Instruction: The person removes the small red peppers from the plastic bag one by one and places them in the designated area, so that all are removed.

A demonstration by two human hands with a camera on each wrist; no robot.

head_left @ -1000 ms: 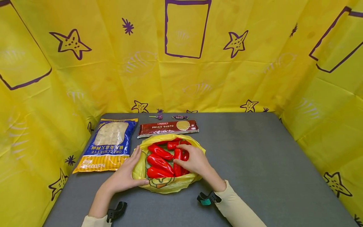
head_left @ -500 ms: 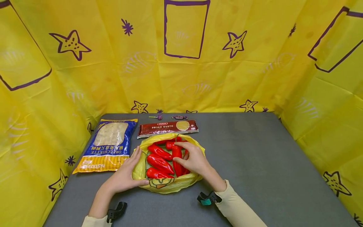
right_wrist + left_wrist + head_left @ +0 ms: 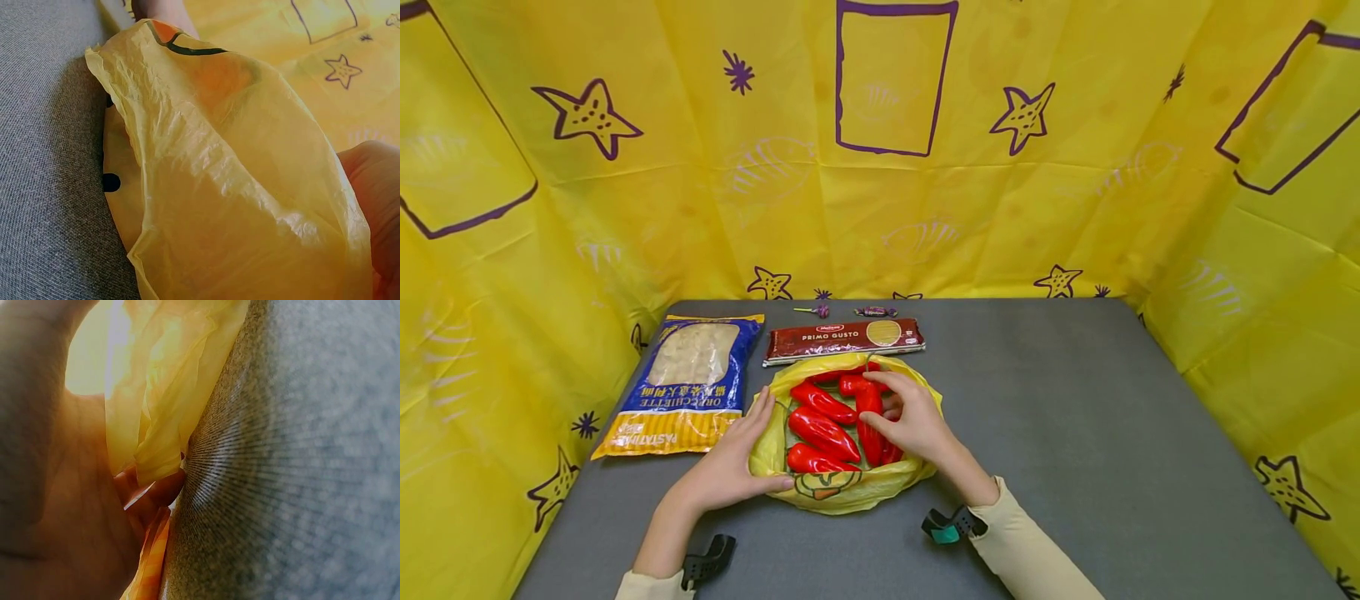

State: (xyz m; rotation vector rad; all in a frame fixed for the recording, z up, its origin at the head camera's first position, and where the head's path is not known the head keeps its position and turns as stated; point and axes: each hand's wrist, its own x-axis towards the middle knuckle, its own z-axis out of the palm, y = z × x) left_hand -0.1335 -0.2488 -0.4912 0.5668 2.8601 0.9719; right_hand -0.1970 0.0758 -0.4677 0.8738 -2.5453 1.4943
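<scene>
A yellow plastic bag (image 3: pixel 867 497) with its mouth spread wide sits on the grey table. Inside lie several glossy red peppers (image 3: pixel 823 433). My right hand (image 3: pixel 917 421) reaches into the right side of the bag, with thumb and index finger around a long red pepper (image 3: pixel 870 446) that has a green stem. Along the bag's left side, my left hand (image 3: pixel 730 467) rests with extended fingers and its thumb against the front. Thin yellow plastic (image 3: pixel 169 394) lies beside the left palm in the left wrist view. The bag wall (image 3: pixel 250 206) hides the right fingertips in the right wrist view.
An orecchiette pasta packet (image 3: pixel 681 387) lies left of the bag. Behind it are a brown spaghetti packet (image 3: pixel 846 340), a lollipop (image 3: pixel 822 312) and a wrapped candy (image 3: pixel 876 312). Yellow patterned cloth (image 3: pixel 880 225) walls the table's back and sides.
The pepper at my right hand has shifted slightly and its stem end now shows near the bag's back rim. My right thumb has moved slightly across it. The left hand stays in place.
</scene>
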